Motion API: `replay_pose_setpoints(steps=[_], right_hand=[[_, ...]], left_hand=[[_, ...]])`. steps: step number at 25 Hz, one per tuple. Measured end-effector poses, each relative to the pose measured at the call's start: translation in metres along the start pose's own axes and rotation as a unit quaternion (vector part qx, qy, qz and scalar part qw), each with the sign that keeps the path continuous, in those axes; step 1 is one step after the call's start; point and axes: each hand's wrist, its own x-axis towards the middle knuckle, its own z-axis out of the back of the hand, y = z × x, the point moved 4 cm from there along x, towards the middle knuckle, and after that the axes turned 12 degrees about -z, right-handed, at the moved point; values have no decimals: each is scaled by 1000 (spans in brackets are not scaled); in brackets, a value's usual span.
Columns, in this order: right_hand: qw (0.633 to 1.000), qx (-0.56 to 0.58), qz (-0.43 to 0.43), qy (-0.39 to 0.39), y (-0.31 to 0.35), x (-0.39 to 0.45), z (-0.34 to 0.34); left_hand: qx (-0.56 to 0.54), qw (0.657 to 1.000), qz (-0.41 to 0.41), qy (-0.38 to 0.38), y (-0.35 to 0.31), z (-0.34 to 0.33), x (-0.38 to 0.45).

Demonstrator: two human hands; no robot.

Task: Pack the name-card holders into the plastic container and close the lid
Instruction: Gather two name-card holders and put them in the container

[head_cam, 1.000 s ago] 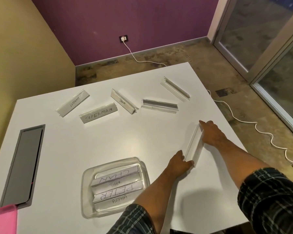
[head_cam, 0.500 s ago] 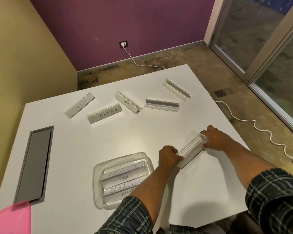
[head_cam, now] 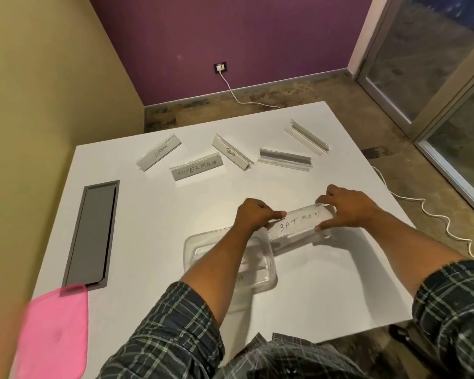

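Note:
I hold a clear name-card holder reading BATMAN [head_cam: 298, 223] by its two ends, lifted just above the table. My left hand [head_cam: 253, 216] grips its left end and my right hand [head_cam: 348, 207] pinches its right end. It hovers at the far right corner of the clear plastic container [head_cam: 268, 272], which sits near the table's front; my left forearm hides most of what lies inside. Several more holders lie across the far side: ELEPHANT [head_cam: 159, 154], SUPERMAN [head_cam: 197, 170], PANDA [head_cam: 231, 155], and two with their blank backs toward me [head_cam: 285, 159] [head_cam: 306, 137].
The white table [head_cam: 153, 242] has a grey recessed cable tray [head_cam: 92, 236] along its left side. A pink lid-like object [head_cam: 55, 332] sits at the front left corner. A white cable [head_cam: 433, 214] runs over the floor past the table's right edge.
Both hands picked the holder up off the right side of the table, turned it so BATMAN faces me, and carried it left toward the container.

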Motion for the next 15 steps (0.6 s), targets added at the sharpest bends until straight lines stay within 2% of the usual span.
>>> replay_pose_setpoints(steps=[4, 8, 12, 15], right_hand=[[995, -25, 83, -52, 50, -7, 17], [981, 16, 180, -65, 98, -20, 17], [970, 38, 229, -70, 140, -27, 4], [968, 17, 244, -64, 163, -29, -9]], left_hand=[[21, 993, 38, 107, 19, 50, -19], [70, 976, 55, 197, 45, 83, -45], [156, 960, 70, 220, 77, 96, -58], [243, 945, 52, 214, 91, 94, -63]])
